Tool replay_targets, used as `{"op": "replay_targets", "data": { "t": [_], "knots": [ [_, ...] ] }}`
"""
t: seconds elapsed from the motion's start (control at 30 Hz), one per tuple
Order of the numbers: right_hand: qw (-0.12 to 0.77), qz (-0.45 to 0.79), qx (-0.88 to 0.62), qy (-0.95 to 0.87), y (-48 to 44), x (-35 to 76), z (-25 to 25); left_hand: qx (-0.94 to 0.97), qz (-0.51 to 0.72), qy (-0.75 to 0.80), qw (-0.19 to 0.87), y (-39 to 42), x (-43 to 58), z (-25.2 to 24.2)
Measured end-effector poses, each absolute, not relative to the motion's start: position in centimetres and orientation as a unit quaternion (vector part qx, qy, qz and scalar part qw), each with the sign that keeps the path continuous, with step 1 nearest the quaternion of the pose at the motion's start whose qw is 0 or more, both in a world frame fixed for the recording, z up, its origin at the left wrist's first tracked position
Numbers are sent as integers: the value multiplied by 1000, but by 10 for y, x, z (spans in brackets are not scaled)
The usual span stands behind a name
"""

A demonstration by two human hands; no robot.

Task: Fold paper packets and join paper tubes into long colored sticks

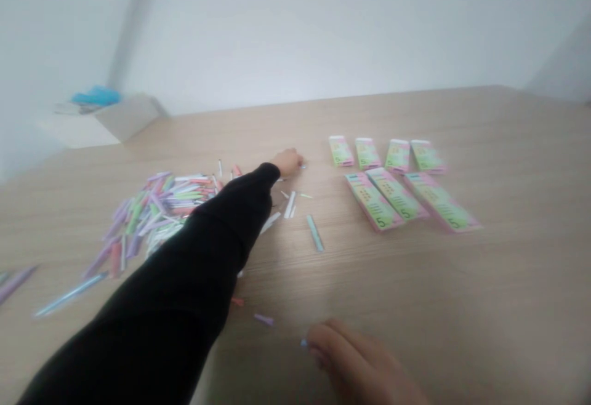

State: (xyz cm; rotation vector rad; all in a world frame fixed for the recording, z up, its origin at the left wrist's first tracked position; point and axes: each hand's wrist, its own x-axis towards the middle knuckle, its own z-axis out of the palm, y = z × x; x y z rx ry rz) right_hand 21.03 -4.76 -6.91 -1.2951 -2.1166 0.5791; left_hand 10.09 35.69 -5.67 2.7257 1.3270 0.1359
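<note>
My left hand (288, 162), at the end of a black sleeve, is stretched far across the wooden table (508, 282). Its fingers are curled over a small pen piece at the far edge of a scattered pile of pastel pens and caps (157, 208). My right hand (357, 359) rests near the front edge, fingers bent down onto the table beside a small light-blue cap (303, 343). A teal pen (315, 233) and a few white pieces (289, 204) lie loose between the hands.
Several pink-and-green packets (406, 199) lie in two rows at the right. A white box (127, 116) holding something blue stands at the back left. A pale blue pen (69, 294) and a purple cap (263, 319) lie near the front.
</note>
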Motion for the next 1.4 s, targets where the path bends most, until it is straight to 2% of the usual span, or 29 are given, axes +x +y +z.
{"op": "replay_targets", "data": {
  "t": [0.13, 0.3, 0.37, 0.43, 0.5, 0.57, 0.7, 0.87, 1.17, 1.27, 1.33, 1.4],
  "knots": [
    [343, 206, -480, -781, -45, 212, -71, 890, 176, 416, 62, 327, 83, -10],
    [456, 206, -507, -702, -36, 219, -60, 855, 329, 381, 122, 249, 63, 47],
    [502, 199, -517, -664, -34, 221, -48, 794, 447, 299, 285, 206, 58, 57],
    [548, 169, -523, -630, -33, 222, -35, 746, 501, 236, 370, 161, 52, 58],
    [591, 131, -521, -602, -35, 221, -20, 732, 518, 215, 386, 115, 41, 53],
    [619, 112, -515, -582, -39, 217, -9, 755, 498, 240, 353, 73, 26, 43],
    [614, 132, -519, -581, -46, 203, 1, 763, 494, 312, 275, 15, -8, 18],
    [586, 155, -495, -623, -48, 186, -5, 770, 507, 347, 171, -14, -32, -1],
    [560, 199, -479, -646, -50, 172, -17, 799, 497, 326, 96, -32, -44, 0],
    [554, 197, -487, -645, -51, 169, -18, 777, 519, 330, 133, -34, -43, -4],
    [549, 200, -491, -646, -51, 167, -17, 706, 568, 348, 239, -35, -40, -8],
    [546, 205, -492, -647, -52, 164, -15, 588, 616, 343, 398, -33, -37, -14]
  ]
}}
